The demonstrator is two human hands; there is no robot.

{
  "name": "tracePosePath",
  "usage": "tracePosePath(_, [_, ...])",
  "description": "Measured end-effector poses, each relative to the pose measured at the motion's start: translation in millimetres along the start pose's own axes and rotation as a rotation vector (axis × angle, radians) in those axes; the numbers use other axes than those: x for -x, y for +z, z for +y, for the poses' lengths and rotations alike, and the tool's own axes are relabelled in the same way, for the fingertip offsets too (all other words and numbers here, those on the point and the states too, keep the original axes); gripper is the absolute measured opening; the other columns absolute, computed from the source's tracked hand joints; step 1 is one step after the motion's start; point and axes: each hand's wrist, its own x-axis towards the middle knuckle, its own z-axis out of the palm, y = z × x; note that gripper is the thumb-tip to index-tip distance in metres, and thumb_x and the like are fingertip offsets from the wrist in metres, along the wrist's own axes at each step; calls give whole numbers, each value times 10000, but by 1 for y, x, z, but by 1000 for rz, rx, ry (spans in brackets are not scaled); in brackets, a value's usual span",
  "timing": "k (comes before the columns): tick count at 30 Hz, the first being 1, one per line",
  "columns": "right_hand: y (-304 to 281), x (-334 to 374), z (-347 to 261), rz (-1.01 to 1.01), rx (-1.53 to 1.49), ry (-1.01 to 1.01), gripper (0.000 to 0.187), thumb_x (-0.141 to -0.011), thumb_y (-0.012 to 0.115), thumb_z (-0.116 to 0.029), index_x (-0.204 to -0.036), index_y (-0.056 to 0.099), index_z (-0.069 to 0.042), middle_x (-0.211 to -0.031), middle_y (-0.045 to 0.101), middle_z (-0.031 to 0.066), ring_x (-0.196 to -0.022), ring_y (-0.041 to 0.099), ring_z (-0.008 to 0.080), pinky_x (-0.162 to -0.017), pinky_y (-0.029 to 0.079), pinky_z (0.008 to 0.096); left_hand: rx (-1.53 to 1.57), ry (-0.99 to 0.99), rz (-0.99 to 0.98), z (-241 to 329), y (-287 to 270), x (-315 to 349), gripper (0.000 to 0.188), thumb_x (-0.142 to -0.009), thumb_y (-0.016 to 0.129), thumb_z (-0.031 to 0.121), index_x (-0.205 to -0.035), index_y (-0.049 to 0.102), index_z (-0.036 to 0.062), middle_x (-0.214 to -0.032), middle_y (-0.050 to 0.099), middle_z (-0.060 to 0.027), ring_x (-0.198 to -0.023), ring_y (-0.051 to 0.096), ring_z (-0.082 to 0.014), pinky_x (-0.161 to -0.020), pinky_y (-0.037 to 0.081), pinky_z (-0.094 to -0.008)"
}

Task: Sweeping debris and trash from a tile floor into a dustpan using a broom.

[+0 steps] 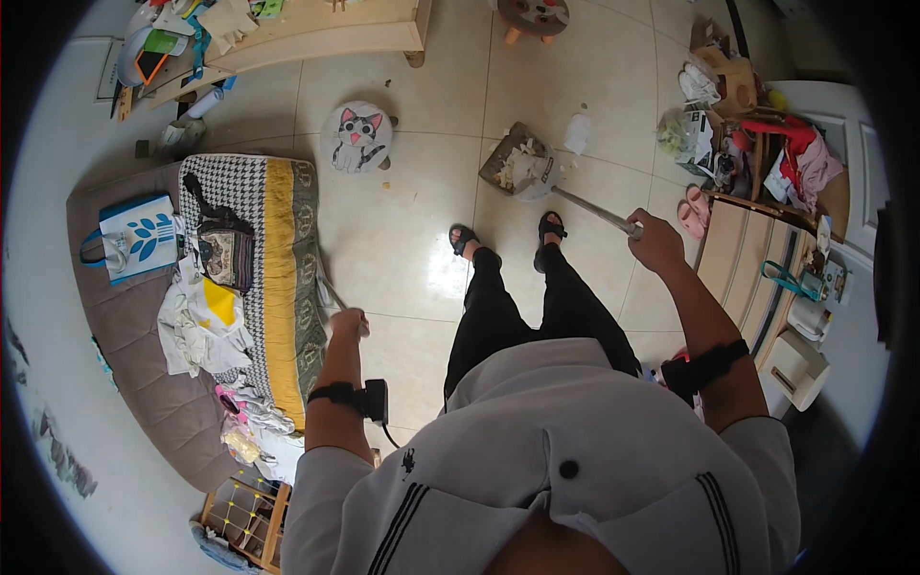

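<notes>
My right hand [657, 241] is closed round the top end of a grey metal handle [596, 210]. It slants down to a dustpan [500, 155] on the tiled floor ahead of my feet. Pale scraps and crumpled white litter lie inside the pan. On the other side, my left hand [349, 323] is closed in a fist beside the sofa's edge. A thin greyish stick [332, 292] runs up out of that fist; its far end is lost against the sofa cover, so its kind cannot be told.
A brown sofa [125, 374] with a patterned throw, bags and clothes lines the left. A round cat-print stool [360, 137] stands ahead, and a brown stool [533, 17] farther off. White paper [578, 133] lies by the dustpan. At right are pink slippers [693, 211] and a wooden cabinet [736, 251].
</notes>
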Motion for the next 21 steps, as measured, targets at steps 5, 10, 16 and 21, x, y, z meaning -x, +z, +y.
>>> tracePosePath(5, [-3,-1,-1,-7,5,20,252,-642,517,-163,-892,491,-141,-733,568,92,-718,550,257,-617,428,352,41,138,74,49,30,5,71,-612,463,-29,-544,445,-22,-473,447,-123,-349,448,-226,-326,370,-321])
tracePosePath(10, [-4,-1,-5,17,17,-1,248,-638,522,-163,-882,490,-139,-709,565,97,-697,550,256,-607,428,356,-213,220,103,75,44,-4,62,-567,488,-28,-516,497,5,-479,506,-100,-436,521,-203,-383,406,-308])
tracePosePath(16, [-5,0,-3,21,12,-15,246,-635,523,-160,-879,491,-136,-709,565,93,-689,551,254,-603,428,354,-1373,841,0,148,12,-32,183,-647,435,147,-557,569,61,-514,554,-57,-417,525,-173,-408,411,-286])
tracePosePath(21, [-4,1,2,30,-5,3,249,-633,522,-157,-880,494,-137,-709,565,93,-691,550,256,-604,428,352,-339,375,-174,184,4,-16,125,-638,444,68,-531,498,31,-473,501,-90,-376,477,-182,-356,379,-307])
